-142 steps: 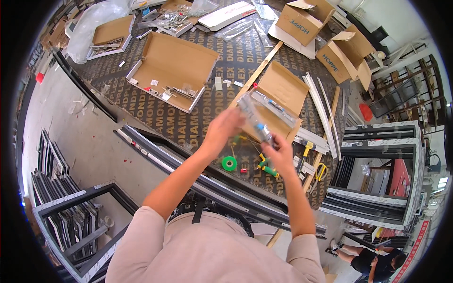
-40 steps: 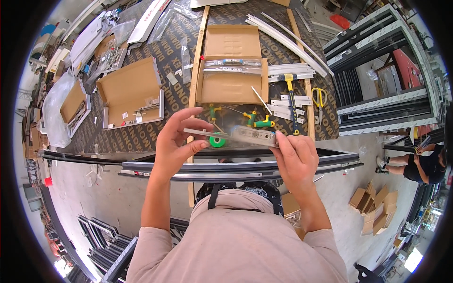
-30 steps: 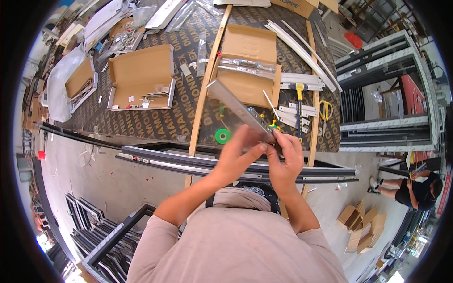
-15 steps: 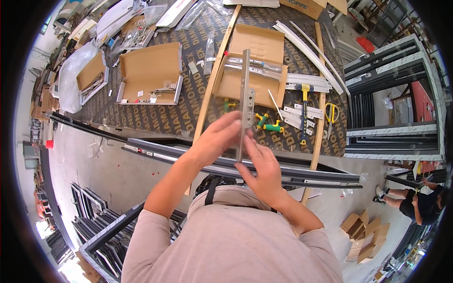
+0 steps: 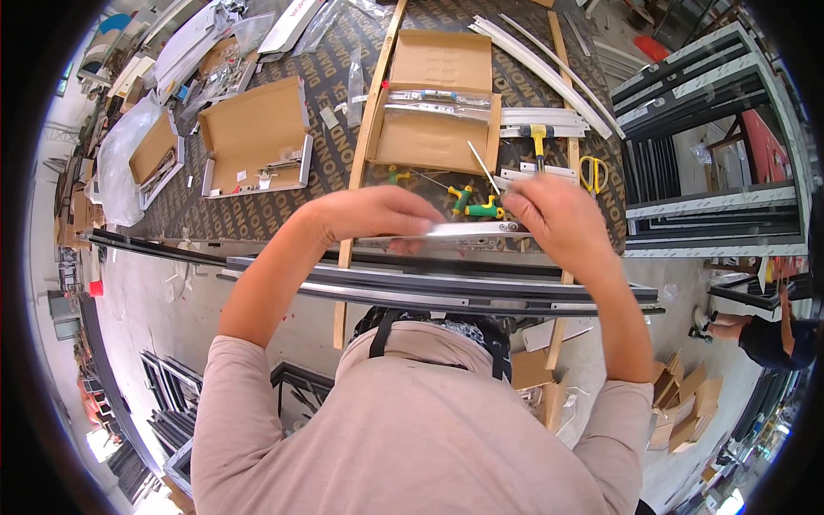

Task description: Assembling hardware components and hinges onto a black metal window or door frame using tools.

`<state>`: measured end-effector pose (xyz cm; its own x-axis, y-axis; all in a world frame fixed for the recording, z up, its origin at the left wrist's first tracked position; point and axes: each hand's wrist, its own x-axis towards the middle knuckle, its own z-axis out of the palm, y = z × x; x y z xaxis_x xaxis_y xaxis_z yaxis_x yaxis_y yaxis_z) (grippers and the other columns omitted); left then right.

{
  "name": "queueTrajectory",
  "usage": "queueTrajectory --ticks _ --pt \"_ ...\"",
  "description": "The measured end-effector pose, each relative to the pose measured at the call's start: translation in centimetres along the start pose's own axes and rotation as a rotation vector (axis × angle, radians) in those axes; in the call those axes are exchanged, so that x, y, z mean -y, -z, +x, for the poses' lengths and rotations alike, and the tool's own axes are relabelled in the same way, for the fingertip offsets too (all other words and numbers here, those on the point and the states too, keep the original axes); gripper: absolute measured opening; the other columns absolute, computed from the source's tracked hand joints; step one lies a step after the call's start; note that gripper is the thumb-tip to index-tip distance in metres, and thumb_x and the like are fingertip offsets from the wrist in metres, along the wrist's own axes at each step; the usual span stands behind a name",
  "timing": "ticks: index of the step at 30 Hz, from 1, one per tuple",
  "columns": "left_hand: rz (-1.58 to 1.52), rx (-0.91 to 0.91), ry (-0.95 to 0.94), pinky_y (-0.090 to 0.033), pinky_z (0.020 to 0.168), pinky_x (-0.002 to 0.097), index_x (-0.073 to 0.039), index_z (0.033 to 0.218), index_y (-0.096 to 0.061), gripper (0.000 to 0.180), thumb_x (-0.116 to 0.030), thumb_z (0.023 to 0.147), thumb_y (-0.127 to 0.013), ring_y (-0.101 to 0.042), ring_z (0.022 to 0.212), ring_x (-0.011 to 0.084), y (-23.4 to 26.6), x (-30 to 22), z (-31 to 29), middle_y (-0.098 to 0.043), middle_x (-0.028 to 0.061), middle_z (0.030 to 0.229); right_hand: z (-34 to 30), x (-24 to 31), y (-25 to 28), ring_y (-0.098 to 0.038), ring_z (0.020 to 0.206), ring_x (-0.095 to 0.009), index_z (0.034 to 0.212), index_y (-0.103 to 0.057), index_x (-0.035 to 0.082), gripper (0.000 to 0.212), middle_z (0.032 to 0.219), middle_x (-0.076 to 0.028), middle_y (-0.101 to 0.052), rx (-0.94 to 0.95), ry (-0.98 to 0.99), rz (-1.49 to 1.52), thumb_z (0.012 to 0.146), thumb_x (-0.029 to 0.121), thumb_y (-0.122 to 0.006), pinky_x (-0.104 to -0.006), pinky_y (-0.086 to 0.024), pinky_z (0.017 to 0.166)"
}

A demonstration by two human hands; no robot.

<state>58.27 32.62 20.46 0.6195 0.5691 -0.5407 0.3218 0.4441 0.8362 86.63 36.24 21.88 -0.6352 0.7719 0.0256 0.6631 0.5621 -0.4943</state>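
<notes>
A silver metal hardware strip (image 5: 470, 230) with screw holes near its right end lies level across in front of me, slightly blurred. Around its left part closes my left hand (image 5: 373, 213), fingers partly behind it. My right hand (image 5: 560, 219) has its fingertips at the strip's right end, pinching it. Below the strip, dark grey profile bars (image 5: 412, 287) run across at the table's near edge. Just beyond it lie green-and-yellow T-handled tools (image 5: 483, 209) and a hammer (image 5: 538, 146) with a yellow-and-black head, its handle partly hidden by my right hand.
An open cardboard box (image 5: 433, 142) with wrapped metal parts lies on the dark printed tabletop (image 5: 339, 184), beside a wooden batten (image 5: 365, 146). Further left is another open box (image 5: 257, 120). Yellow scissors (image 5: 592, 174) lie right. Window frames (image 5: 712, 232) stack beyond; a person (image 5: 777, 339) stands far right.
The strip has turned from upright to level across. My hands have moved apart, left hand to its left part and right hand to its right end. The view has shifted a little.
</notes>
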Motion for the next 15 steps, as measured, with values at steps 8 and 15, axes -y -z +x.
queueTrajectory --ticks 8,15 --pt "0.064 -0.090 0.040 -0.049 0.070 0.0240 0.002 0.114 -0.064 0.031 -0.023 0.101 -0.054 -0.057 0.072 0.0098 0.4 0.2 1.2 -0.064 0.0026 0.083 -1.7 -3.9 -3.1 -0.046 0.059 -0.007 0.077 -0.064 -0.001 0.037 0.061 0.001 -0.051 0.348 -0.352 0.737 0.097 0.030 -0.060 -0.0260 -0.038 0.055" --pt "0.190 -0.166 0.146 -0.046 0.066 0.0222 -0.004 0.090 -0.063 0.030 -0.032 0.100 -0.055 -0.055 0.068 0.0074 1.2 0.7 0.1 -0.062 -0.0007 0.080 -1.0 -3.1 -2.7 -0.044 0.059 -0.003 0.085 -0.064 0.002 0.030 0.069 0.004 -0.053 0.376 -0.438 0.795 0.098 0.028 -0.059 -0.0192 -0.033 0.052"
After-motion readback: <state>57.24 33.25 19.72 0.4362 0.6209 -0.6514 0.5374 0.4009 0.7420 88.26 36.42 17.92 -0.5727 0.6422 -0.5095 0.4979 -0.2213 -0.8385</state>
